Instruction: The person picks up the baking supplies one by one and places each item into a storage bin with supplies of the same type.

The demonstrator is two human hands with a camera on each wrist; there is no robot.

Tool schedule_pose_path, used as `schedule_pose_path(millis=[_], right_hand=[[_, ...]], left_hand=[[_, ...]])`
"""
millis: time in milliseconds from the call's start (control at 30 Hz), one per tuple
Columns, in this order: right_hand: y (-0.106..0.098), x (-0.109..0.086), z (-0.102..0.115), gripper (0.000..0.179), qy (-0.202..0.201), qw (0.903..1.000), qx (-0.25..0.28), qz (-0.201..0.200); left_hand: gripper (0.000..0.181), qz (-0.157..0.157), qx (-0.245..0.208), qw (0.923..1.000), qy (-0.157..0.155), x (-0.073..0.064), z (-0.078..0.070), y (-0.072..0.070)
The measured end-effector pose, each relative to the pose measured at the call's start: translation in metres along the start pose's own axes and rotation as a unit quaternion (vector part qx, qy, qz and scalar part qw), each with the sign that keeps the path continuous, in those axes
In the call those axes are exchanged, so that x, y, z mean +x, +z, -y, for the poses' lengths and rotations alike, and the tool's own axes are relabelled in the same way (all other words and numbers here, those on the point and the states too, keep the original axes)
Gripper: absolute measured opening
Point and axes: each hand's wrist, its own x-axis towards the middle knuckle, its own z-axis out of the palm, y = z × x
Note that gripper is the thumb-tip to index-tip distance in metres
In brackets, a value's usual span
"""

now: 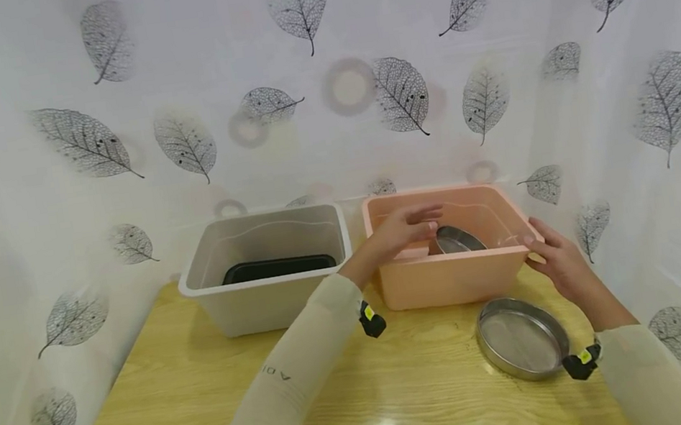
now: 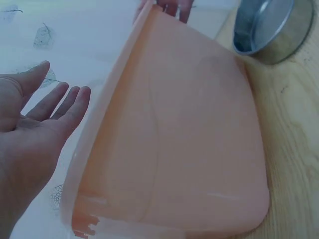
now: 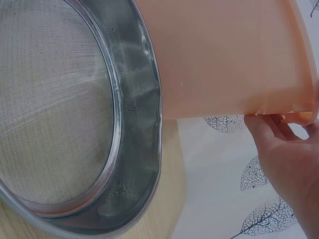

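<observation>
My left hand (image 1: 405,231) hovers over the pink plastic bin (image 1: 454,280) with its fingers loosely extended. In the left wrist view nothing lies in that hand (image 2: 40,119). A round metal-rimmed sieve (image 1: 460,240) leans inside the bin, just right of the left fingers. At the bin's front right corner my right hand (image 1: 559,258) grips the rim, seen closer in the right wrist view (image 3: 289,159). Below that hand a second round sieve (image 1: 522,339) lies on the table, its fine mesh plain in the right wrist view.
A light grey bin (image 1: 262,303) stands left of the pink one, with a black tray-like object (image 1: 279,267) in it. Both stand at the back of the wood-grain table (image 1: 371,382). A leaf-patterned curtain (image 1: 332,155) hangs close behind and along both sides.
</observation>
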Motion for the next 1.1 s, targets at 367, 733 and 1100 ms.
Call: schedule_pose_path(millis=[367, 733, 1100], right_hand=[[0.002, -0.001, 0.001, 0.075, -0.003, 1.0000, 0.000, 0.003], [0.003, 0.000, -0.001, 0.075, -0.004, 1.0000, 0.003, -0.002], [0.001, 0.000, 0.000, 0.076, -0.011, 0.9999, -0.001, 0.001]], left_hand=[[0.052, 0.033, -0.031, 0.9980, 0.043, -0.030, -0.010, 0.017], [0.049, 0.043, 0.004, 0.9983, 0.039, -0.059, 0.000, 0.039], [0.049, 0.037, -0.044, 0.9980, 0.026, -0.072, 0.045, 0.075]])
